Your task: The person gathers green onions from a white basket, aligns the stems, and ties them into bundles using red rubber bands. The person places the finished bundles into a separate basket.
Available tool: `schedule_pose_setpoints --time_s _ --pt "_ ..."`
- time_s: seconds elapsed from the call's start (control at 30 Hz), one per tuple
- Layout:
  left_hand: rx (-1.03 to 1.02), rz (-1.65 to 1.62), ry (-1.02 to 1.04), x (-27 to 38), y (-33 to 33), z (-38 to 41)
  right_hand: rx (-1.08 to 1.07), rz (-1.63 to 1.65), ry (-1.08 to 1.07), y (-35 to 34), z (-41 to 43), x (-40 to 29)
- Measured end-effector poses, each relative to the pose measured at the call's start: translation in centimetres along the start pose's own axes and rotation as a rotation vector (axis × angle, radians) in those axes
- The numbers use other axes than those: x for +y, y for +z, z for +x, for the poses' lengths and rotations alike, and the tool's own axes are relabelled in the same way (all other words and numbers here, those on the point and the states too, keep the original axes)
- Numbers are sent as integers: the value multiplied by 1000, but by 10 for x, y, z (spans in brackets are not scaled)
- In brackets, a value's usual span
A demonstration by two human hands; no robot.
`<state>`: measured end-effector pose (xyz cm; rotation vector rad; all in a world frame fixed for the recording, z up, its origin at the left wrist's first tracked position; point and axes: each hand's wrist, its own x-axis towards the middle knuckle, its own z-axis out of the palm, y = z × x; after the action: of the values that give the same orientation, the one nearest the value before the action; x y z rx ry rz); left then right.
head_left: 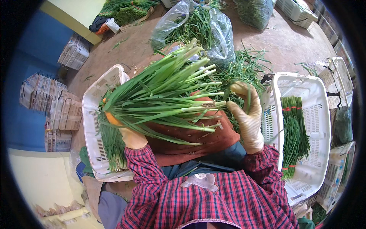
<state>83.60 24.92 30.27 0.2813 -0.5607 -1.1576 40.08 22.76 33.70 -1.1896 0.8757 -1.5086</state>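
Observation:
My left hand, in an orange and pale glove, is closed around the leafy end of a loose bunch of green garlic chives. The pale stem ends fan out to the right above a reddish-brown cloth on my lap. My right hand, in a whitish glove, is at the stem ends with thumb and fingers curved. A thin green leaf hangs at its fingers; whether it is pinched I cannot tell. The thumb tip is beside one thick stem.
A white plastic crate with chives stands at left. Another white crate at right holds banded green bundles. Ahead are loose leaves and a clear plastic bag of greens. Stacked crates line the left wall.

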Motion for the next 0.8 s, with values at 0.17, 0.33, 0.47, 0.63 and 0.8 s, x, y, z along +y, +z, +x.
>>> schedule_pose_setpoints --time_s 0.17,0.33,0.47,0.63,0.8 --pt "-84 -69 -19 -22 45 -16 -296 -581 -341 2 -3 -14" --pt "-22 -130 89 -16 -21 -8 -184 -158 -86 19 -8 0" --pt "-80 -93 87 -18 0 -9 57 112 129 -13 4 12" --pt "207 187 263 -35 36 -17 -258 72 372 -21 20 -11" --pt "278 267 293 -43 53 -11 -455 309 657 5 25 -30"
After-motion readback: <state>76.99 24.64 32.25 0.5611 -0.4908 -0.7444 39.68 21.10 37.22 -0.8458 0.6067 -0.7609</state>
